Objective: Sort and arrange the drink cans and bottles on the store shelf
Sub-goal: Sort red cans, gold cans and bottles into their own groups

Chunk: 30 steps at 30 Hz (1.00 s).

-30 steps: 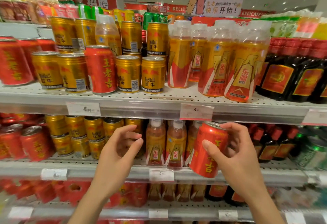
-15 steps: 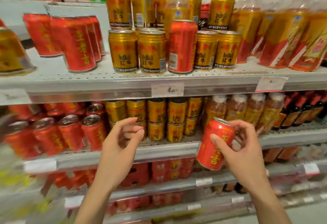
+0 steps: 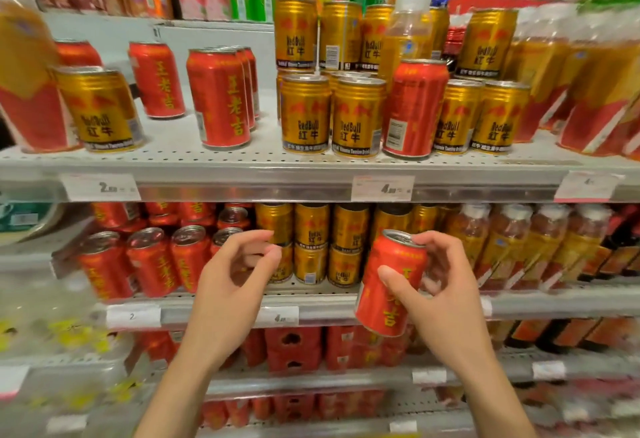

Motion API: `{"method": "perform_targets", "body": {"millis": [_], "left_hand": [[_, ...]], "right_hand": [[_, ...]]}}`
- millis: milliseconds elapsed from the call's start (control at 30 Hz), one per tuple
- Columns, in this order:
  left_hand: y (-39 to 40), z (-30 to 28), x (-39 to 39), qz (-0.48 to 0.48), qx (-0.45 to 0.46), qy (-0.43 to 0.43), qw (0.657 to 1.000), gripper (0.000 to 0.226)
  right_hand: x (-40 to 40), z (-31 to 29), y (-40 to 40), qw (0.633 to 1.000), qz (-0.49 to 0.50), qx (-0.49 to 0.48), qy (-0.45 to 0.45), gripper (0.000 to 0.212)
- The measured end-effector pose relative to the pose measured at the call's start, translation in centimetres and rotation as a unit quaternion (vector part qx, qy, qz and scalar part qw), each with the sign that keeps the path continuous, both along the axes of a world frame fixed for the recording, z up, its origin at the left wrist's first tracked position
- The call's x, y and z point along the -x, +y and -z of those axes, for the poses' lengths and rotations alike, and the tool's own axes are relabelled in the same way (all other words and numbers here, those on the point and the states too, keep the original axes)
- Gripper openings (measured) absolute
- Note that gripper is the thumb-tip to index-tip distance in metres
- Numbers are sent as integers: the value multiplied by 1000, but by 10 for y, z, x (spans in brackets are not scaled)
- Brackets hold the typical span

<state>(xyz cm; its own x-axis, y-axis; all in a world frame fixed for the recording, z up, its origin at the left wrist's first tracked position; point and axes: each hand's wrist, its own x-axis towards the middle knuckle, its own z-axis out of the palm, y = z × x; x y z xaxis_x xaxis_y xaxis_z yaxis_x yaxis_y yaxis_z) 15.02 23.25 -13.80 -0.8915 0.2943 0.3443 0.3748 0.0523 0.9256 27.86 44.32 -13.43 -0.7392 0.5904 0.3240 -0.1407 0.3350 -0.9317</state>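
Space for red cans [image 3: 218,98] lies on the upper shelf [image 3: 242,160], upper left of the frame. The left hand [image 3: 235,285] is empty, fingers loosely curled. The right hand [image 3: 440,295] grips a red can [image 3: 389,285], tilted, top leaning right, low and right of that space.

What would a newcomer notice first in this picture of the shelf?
First, the red can gripped by the right hand before the middle shelf, with the left hand empty beside it. Then, on the upper shelf, a lone red can among gold cans.
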Motion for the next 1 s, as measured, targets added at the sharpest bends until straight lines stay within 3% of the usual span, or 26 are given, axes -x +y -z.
{"method": "perform_targets", "body": {"millis": [367,567,733,833,1000], "left_hand": [[-44,-7,34,-13,-33,-11,999,14],[-91,-32,74,13,-24,47,999,14],[-135,-68,107,19,-1,154,988,15],[-153,-93,130,-19,58,278,959,18],[-169,-132,169,-101,159,460,868,35]], "right_hand": [[37,-21,-49,999,-3,-46,-4,55],[66,-55,-96,994,33,-98,31,53],[104,-96,-135,987,10,-131,93,51],[128,-123,-155,975,-2,-176,132,51],[171,-164,-172,951,-36,-282,120,54]]}}
